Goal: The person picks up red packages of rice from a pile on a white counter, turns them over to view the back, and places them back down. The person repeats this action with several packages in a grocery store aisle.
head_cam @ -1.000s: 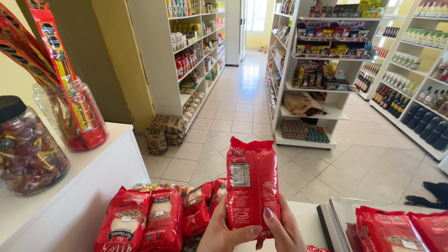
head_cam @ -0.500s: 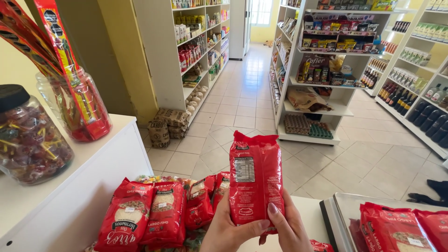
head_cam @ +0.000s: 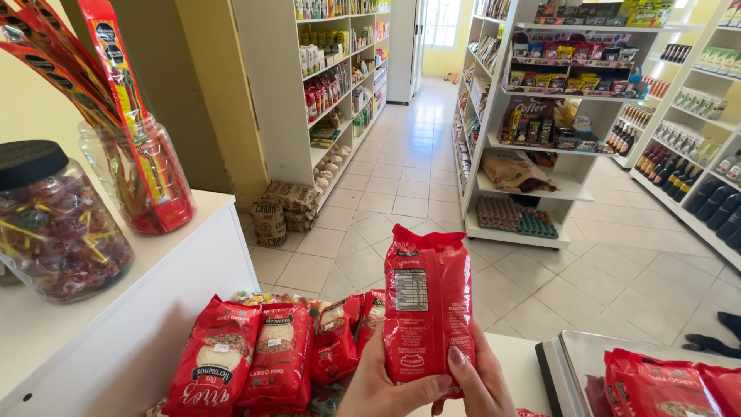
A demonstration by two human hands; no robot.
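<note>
I hold a red packet (head_cam: 429, 305) upright in front of me, its back panel with the white label turned toward me. My left hand (head_cam: 390, 382) wraps around its lower left edge, thumb pressed across the bottom of the packet, and my right hand (head_cam: 480, 378) grips the lower right edge with the fingers curled onto the front. Both hands are closed on it, and the packet is up in the air above the near edge of the white counter (head_cam: 519, 363). Just to the left and below lies a heap of similar red packets (head_cam: 258, 359), leaning against one another. More red bags (head_cam: 664, 386) sit in a metal tray (head_cam: 575, 347) at my right. On the higher white ledge (head_cam: 116, 309) to the left stand a jar of wrapped sweets (head_cam: 58, 224) with a black lid and a clear jar of long red sticks (head_cam: 150, 174). Beyond the counter, a tiled aisle (head_cam: 401, 170) runs between stocked shelves (head_cam: 540, 131).
</note>
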